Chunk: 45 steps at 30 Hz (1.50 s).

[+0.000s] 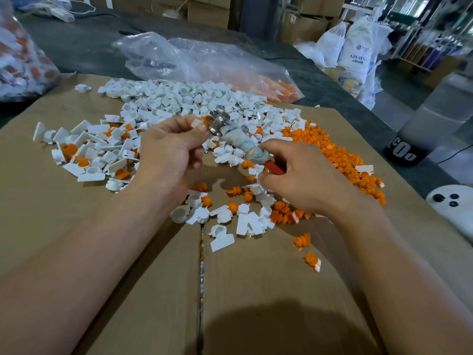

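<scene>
on a cardboard box top (128, 278), white parts (163, 98) lie beyond the left hand (166, 155), which pinches perhaps a white piece (196, 123); the right hand (304, 180) grips a wrapped tool (238, 139).

You have soft, even light here, brightest toward two o'clock, where the view washes out. Your left hand (169, 152) and right hand (304, 180) drop short shadows on the cardboard (76, 226), and a broad one lies at six o'clock. The tool (238, 142) glints at its metal end. The edges bend and smear.
</scene>
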{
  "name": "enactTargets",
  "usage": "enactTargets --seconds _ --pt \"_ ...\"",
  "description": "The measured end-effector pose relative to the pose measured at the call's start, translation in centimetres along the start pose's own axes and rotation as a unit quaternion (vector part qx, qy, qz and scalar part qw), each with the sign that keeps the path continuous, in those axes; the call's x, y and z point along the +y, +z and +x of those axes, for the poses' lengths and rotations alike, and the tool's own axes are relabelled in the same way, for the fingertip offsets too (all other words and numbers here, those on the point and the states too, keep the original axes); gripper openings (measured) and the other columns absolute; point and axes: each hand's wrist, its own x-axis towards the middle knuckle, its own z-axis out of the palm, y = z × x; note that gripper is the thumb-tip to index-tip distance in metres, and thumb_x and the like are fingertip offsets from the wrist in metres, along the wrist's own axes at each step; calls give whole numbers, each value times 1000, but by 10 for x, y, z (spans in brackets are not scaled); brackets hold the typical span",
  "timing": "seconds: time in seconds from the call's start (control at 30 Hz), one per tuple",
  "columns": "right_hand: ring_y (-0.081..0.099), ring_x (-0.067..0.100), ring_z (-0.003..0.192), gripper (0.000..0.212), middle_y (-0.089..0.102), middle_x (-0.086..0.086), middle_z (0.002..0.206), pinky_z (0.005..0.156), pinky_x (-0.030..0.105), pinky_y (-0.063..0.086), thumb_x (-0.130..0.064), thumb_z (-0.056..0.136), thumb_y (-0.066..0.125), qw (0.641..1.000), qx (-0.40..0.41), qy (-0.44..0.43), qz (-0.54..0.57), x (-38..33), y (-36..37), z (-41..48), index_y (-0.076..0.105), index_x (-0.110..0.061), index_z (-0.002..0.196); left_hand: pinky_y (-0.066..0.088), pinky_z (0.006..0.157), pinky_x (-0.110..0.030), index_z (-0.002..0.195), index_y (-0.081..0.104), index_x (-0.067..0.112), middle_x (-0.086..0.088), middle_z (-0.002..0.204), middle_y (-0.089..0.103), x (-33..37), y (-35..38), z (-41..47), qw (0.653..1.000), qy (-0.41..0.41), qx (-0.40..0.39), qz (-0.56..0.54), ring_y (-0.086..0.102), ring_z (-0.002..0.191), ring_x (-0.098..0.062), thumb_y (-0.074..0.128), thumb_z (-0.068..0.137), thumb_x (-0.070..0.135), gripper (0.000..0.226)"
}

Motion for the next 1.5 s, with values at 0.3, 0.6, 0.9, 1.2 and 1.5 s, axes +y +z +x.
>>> enactTargets --seconds 0.3,0.6,0.9,1.2,1.5 --pt "50 10 69 18 51 -12 74 62 23 41 -17 84 58 999 10 -6 -30 -4 4 1 61 -18 101 29 35 -12 67 56 15 11 42 53 1 -1 -2 1000 2 7 12 38 34 -2 56 85 -3 26" --pt "45 8 63 8 46 -12 66 57 25 37 -18 83 60 998 22 -10 -50 -3 6 3 53 -22 82 29 35 -12 68 57 14 10 44 54 1 -2 0 999 -5 26 22 38 34 -2 57 84 -4 25" --pt "50 8 81 40 53 -11 89 69 15 37 -33 78 68 998 65 0 -26 9 2 6 59 -22 115 34 38 -13 68 58 15 5 51 56 5 -1 -1 993 59 9 102 41 34 -5 64 81 -1 21" --pt "49 11 96 66 58 -3 117 74 25 37 -53 69 69 989 94 98 -65 35 -4 13 53 -20 124 39 64 -10 96 68 28 -4 86 61 3 -15 7 873 247 19 421 51 69 0 55 91 12 21" --pt "47 22 118 77 50 3 133 83 32 37 -53 70 70 970 84 212 -83 62 -17 14 45 -17 133 44 89 -41 114 66 11 -17 125 53 11 -34 23 762 198 102 608 52 109 -34 47 89 -5 36"
